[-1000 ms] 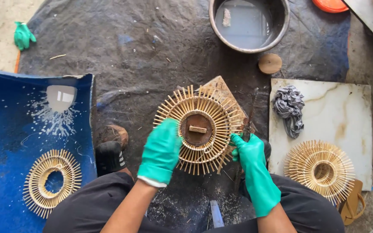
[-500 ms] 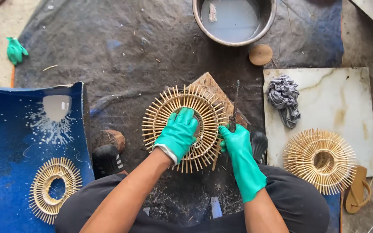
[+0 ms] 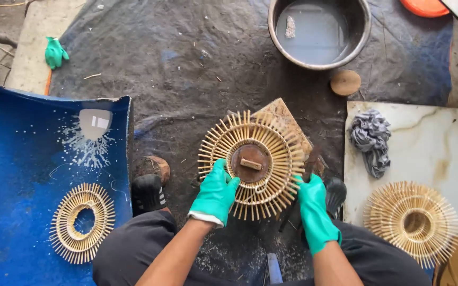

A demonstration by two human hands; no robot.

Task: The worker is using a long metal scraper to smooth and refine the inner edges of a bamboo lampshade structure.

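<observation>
A round sunburst frame of bamboo sticks (image 3: pixel 263 145) lies on a wooden block in front of me, with a brown disc and small wood piece at its centre. My left hand (image 3: pixel 216 193), in a green glove, grips its lower left rim. My right hand (image 3: pixel 313 209), also gloved green, holds the lower right rim, beside a dark tool handle.
A second stick frame (image 3: pixel 82 222) lies on a blue curved sheet (image 3: pixel 17 159) at left. A third (image 3: pixel 412 222) rests on a marble slab (image 3: pixel 425 137) at right, near a grey rag (image 3: pixel 371 139). A metal basin of water (image 3: pixel 319 32), a small wooden disc (image 3: pixel 345 82) and a loose green glove (image 3: pixel 55 53) lie farther off.
My left hand slid off the middle of the frame to its lower left rim, uncovering the brown centre disc. My right hand stayed at the lower right rim.
</observation>
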